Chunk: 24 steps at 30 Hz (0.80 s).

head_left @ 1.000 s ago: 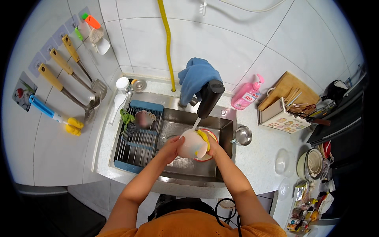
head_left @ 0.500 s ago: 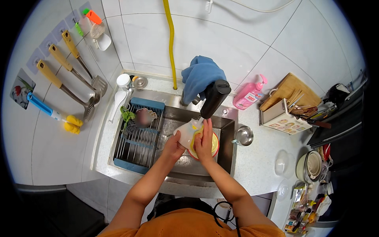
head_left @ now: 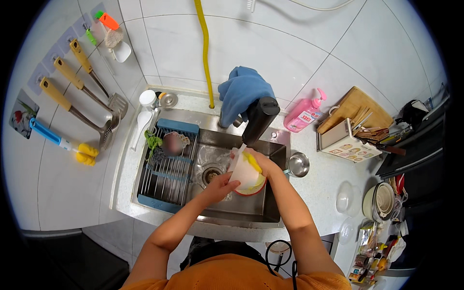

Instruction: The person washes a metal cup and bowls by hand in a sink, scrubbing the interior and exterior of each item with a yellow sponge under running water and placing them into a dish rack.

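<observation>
Over a stainless steel sink (head_left: pixel 270 159), the left hand (head_left: pixel 220 186) grips the lower edge of a white plastic bowl (head_left: pixel 244 171). The right hand (head_left: pixel 261 162), at two o'clock from it, presses a yellow sponge (head_left: pixel 252 162) against the bowl, under a black tap (head_left: pixel 258 121).

Three hanging spatulas (head_left: pixel 84 94), one soap bottle (head_left: pixel 303 113).

A pink plastic pump bottle (head_left: pixel 303 115) with a pale label stands on the bench at the back wall, right of the black tap. Just right of it sits a white rectangular box (head_left: pixel 349 145) with small coloured pictures along its front. A picture card (head_left: pixel 20 117) hangs on the left wall.
</observation>
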### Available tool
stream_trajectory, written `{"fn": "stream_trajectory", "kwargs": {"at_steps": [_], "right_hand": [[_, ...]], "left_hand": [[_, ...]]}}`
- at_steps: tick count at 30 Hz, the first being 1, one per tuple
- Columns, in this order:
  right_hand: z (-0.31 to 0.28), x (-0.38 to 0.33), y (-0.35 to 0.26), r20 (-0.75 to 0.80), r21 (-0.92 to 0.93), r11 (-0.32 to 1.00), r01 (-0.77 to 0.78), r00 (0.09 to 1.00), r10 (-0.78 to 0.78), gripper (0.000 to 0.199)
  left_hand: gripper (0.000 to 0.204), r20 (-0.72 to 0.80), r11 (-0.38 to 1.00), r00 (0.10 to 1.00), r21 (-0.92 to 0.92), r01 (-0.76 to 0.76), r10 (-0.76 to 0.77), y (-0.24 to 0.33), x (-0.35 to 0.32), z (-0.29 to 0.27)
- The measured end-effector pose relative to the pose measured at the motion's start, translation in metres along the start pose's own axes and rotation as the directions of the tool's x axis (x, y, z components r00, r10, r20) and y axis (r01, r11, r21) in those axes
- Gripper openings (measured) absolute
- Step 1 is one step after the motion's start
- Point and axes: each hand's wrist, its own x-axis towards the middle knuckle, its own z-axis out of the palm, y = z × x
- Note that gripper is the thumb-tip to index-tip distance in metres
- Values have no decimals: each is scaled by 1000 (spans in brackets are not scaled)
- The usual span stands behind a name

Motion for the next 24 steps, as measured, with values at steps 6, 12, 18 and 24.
{"fn": "stream_trajectory", "kwargs": {"at_steps": [6, 12, 18, 24], "right_hand": [[11, -9, 24, 271, 658, 750, -66, 950, -155, 50], [-8, 1, 36, 103, 419, 907, 40, 991, -91, 54], [8, -6, 16, -50, -139, 958, 249, 965, -258, 50], [59, -23, -1, 76, -943, 225, 243, 819, -569, 49]], "left_hand": [[32, 11, 987, 994, -120, -104, 107, 5, 3, 9], [42, -4, 946, 982, -269, 180, -188, 22, 3, 1], [40, 23, 948, 985, -267, 173, -174, 20, 3, 0], [39, -7, 976, 991, -176, 129, -132, 6, 0, -8]]}}
